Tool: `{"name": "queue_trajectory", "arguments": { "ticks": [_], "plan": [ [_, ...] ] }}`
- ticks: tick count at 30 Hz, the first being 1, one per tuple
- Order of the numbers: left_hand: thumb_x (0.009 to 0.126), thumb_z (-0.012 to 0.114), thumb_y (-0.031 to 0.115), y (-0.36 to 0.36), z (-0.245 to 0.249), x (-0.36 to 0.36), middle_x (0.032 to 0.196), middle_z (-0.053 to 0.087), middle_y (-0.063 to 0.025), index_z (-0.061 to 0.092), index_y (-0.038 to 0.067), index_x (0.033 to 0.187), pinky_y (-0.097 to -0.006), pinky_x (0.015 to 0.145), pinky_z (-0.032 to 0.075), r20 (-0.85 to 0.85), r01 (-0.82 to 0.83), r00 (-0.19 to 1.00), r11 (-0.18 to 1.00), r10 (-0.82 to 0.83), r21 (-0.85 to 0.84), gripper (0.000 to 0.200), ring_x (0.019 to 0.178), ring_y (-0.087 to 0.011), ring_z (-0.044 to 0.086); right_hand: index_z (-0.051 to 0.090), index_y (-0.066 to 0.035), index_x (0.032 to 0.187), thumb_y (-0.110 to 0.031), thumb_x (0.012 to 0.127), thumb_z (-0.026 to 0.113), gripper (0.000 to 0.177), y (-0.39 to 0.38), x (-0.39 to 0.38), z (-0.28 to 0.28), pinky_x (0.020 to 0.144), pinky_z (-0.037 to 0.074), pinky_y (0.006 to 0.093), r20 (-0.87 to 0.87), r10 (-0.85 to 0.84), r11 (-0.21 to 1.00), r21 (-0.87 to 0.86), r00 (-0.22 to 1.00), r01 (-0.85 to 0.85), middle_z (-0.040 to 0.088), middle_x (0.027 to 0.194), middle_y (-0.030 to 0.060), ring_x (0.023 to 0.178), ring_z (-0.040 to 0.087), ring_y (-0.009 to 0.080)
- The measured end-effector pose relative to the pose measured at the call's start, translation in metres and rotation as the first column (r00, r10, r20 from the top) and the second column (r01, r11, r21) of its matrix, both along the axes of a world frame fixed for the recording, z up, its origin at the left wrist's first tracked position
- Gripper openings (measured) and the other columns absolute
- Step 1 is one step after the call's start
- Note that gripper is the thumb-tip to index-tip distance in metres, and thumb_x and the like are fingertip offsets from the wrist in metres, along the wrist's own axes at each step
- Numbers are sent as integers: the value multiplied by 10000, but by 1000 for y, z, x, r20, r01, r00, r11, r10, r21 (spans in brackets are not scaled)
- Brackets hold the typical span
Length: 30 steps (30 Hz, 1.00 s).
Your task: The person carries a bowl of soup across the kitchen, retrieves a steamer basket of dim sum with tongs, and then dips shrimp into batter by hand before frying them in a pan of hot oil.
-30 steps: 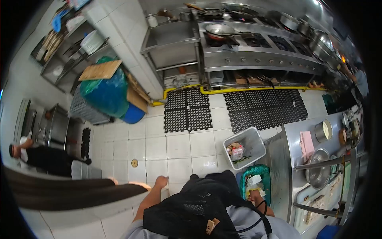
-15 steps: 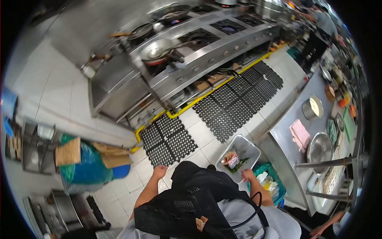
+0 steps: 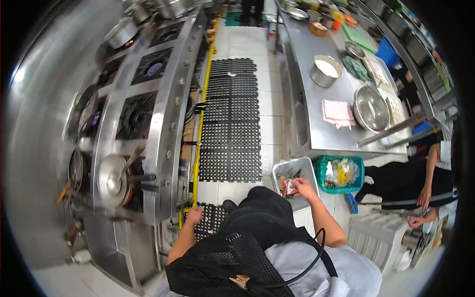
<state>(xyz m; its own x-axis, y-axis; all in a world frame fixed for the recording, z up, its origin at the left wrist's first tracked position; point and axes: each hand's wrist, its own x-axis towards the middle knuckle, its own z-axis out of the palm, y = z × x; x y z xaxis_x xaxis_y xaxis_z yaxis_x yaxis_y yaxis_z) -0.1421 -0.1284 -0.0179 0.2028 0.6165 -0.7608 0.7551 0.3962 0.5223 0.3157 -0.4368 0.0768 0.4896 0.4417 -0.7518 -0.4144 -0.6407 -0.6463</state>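
Note:
My left hand (image 3: pixel 195 215) hangs low beside the stove, above the black floor mat, with its fingers curled closed and nothing seen in it. My right hand (image 3: pixel 304 189) is at the near side of a grey plastic bin (image 3: pixel 310 174), its fingers bent together. A red and white packet (image 3: pixel 289 187) lies in the bin right by those fingers, along with green leaves. Whether my right fingers grip the packet or something else is too small to tell. Beside the bin stands a green basket (image 3: pixel 324 186) with plastic bags and yellow scraps.
A steel stove (image 3: pixel 166 114) with pans runs along the left. On the right, a steel table (image 3: pixel 302 74) holds a pot (image 3: pixel 326 71), a pink cloth (image 3: pixel 338 113) and a steel bowl (image 3: pixel 371 108). Another person's hands (image 3: pixel 424 197) are at the right; someone stands far ahead.
The view has turned right, so the aisle now runs straight ahead. My right hand has moved from the bin's near corner to beside the packet. My left hand still hangs low, fingers curled.

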Motion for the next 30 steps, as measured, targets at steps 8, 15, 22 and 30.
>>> {"name": "queue_trajectory", "arguments": {
  "ticks": [8, 15, 22, 30],
  "plan": [
    [865, 617, 308, 165, -2, 166, 794, 692, -147, 689, -1, 905, -365, 699, 507, -79, 243, 969, 958, -233, 152, 321, 767, -256, 664, 586, -31, 1128, -250, 972, 540, 273, 41, 11, 24, 619, 529, 290, -114, -249, 961, 96, 962, 261, 675, 939, 77, 722, 630, 143],
    [863, 622, 377, 206, 0, 311, 993, 695, -195, 677, -12, 1057, -399, 839, 505, -151, 711, 693, 703, -705, -18, 438, 954, -333, 660, 556, -23, 1212, -254, 960, 573, 342, 177, 145, 57, 664, 517, 273, 3, -128, 961, 247, 992, 123, 671, 991, 80, 764, 621, 132],
    [882, 646, 252, 291, 33, 458, 755, 663, -74, 668, -27, 957, -304, 631, 486, 125, 464, 876, 885, -465, 40, 290, 665, -167, 613, 536, -8, 1229, -204, 974, 542, 322, 304, 287, 115, 723, 527, 277, 131, -18, 921, 389, 991, -35, 677, 1025, 78, 828, 627, 130],
    [917, 628, 237, 420, 19, 578, 718, 629, -43, 666, -9, 941, -304, 479, 435, 160, 334, 934, 939, -319, -75, 250, 534, -138, 549, 545, -15, 1196, -155, 961, 522, 275, 431, 468, 151, 641, 546, 310, -7, -498, 654, 653, 867, 381, 680, 944, 121, 703, 638, 168]
  ]
}}
